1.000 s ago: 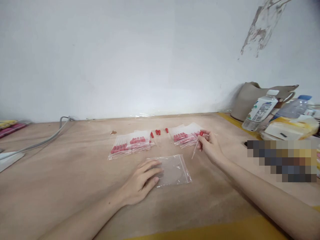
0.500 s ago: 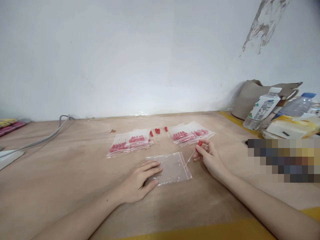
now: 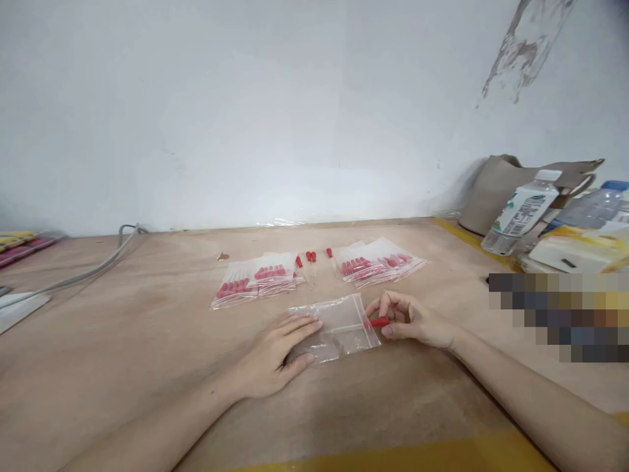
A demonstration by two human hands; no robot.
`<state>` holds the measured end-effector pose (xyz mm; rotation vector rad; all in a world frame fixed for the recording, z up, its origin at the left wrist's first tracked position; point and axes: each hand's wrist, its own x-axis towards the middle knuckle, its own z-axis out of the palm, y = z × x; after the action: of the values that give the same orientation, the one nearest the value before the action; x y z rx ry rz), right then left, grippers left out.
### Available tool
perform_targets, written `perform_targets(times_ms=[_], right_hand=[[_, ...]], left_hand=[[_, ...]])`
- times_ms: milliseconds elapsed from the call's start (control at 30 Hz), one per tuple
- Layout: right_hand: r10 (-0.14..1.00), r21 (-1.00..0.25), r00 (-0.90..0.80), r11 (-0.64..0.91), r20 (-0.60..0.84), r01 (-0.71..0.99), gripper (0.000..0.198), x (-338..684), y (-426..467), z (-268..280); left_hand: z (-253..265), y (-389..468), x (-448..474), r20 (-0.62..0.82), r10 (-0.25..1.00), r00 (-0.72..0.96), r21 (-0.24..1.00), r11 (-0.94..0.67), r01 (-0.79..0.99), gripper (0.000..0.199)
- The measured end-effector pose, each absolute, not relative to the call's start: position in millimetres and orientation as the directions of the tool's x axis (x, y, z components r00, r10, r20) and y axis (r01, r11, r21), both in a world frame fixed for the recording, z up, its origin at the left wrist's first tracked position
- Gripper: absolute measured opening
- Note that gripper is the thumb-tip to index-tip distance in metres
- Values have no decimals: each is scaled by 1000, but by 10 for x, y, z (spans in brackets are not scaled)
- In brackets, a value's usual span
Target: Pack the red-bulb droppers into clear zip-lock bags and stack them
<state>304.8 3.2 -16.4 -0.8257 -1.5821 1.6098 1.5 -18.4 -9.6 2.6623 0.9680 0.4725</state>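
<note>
A clear zip bag (image 3: 344,341) lies flat on the table, its zip end facing right. My left hand (image 3: 282,351) rests on the bag's left part, fingers stretched out. In my right hand (image 3: 410,319), a glass dropper with a red rubber bulb (image 3: 377,322) is pinched by the bulb. The dropper's glass tube lies inside the bag, pointing left, and the bulb sits at the bag's right opening. Several loose red-bulbed droppers (image 3: 311,257) lie beyond the bag. Filled bags of droppers are stacked at left (image 3: 255,278) and at right (image 3: 381,262).
On the right stand a grey-brown jug (image 3: 484,193), a labelled plastic bottle (image 3: 523,213) and a blue-capped bottle (image 3: 590,206), near yellow packaging (image 3: 580,246). A grey cable (image 3: 93,272) runs along the left. Part of the right side is pixelated. A wall rises behind the table.
My right hand has moved down and tipped the dropper from slanted to nearly level. Its glass tube has slid leftward into the bag. My left hand stays on the bag.
</note>
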Motion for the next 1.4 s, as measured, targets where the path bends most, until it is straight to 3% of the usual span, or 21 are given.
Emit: perform_targets(times_ms=[200,733,833,967,1067,1233,1400], right_hand=[[753,-995,-658,-71,-7,-70,29,2918,38,-214],[867,-987,-478,-76,-137,145,35,2865,81,-200],[889,-976,-451,19,-83,217,36,2839,74,-215],[850,-884,-518,314,99,346,37,2810,29,-151],[823,-833,-555,391,125,391,48,2786,-34,-70],[917,-840,-394,255,55,478,32,2703,-141,-90],[965,-950,-242,-16,-96,310,34,2649,-177,-141]], left_hand=[[-75,-189,26,207,655,727,360,-742,566,46],[-49,-187,40,210,640,739,399,-746,533,44],[-49,-189,41,218,639,738,395,-749,532,44],[-59,-190,34,228,646,729,405,-744,532,45],[-64,-192,33,227,650,725,412,-739,533,45],[-70,-192,36,225,653,723,402,-739,541,45],[-92,-190,28,232,663,712,435,-725,533,48]])
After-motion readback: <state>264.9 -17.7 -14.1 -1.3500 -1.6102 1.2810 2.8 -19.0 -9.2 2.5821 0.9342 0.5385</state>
